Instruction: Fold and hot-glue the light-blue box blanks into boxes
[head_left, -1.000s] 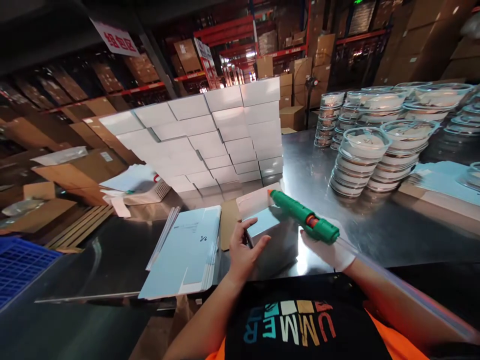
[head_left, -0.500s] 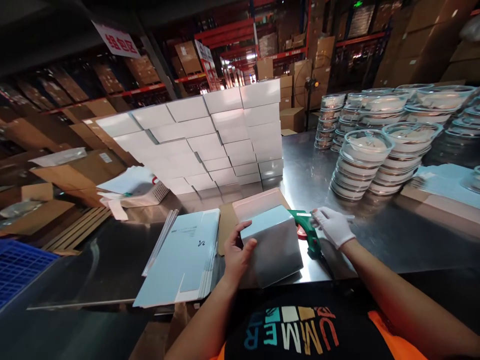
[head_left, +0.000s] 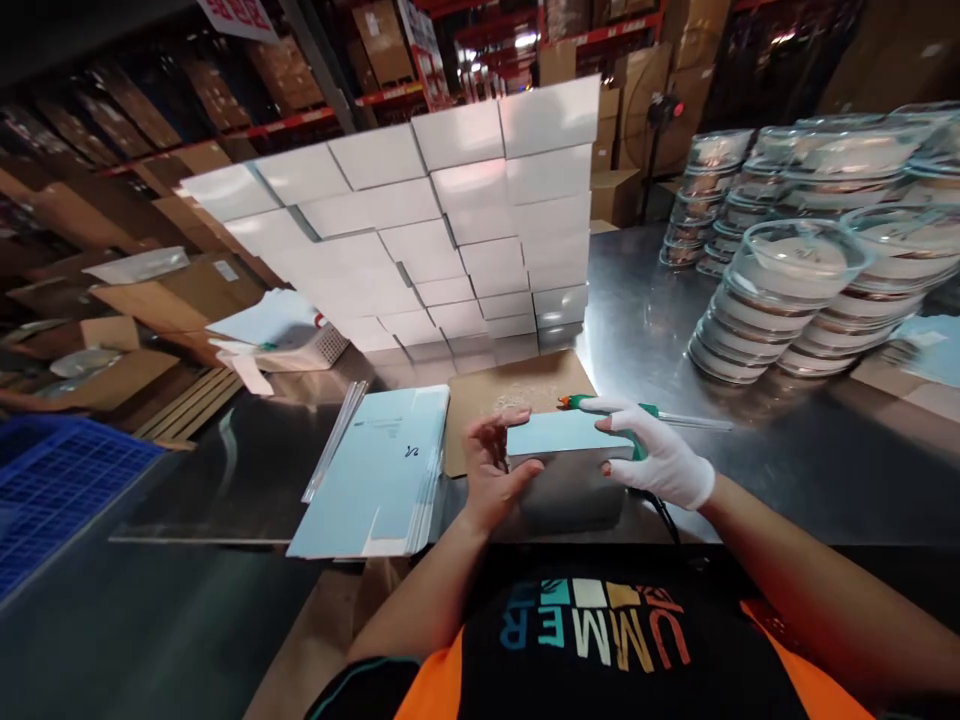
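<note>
Hands: bare left hand (head_left: pixel 491 470) clasps the left end of the small pale-blue cardboard box (head_left: pixel 566 455) at lower centre | gloved right hand (head_left: pixel 660 460) presses its right end, green glue gun (head_left: pixel 607 404) just behind | risk: uneven squeeze may dent the box or slide it on the shiny steel table (head_left: pixel 225 500) | flat blue carton blanks (head_left: pixel 382 480) lie left.

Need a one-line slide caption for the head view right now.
Both hands, left hand bare and right hand gloved, grip a small white box beside a green glue gun.
</note>
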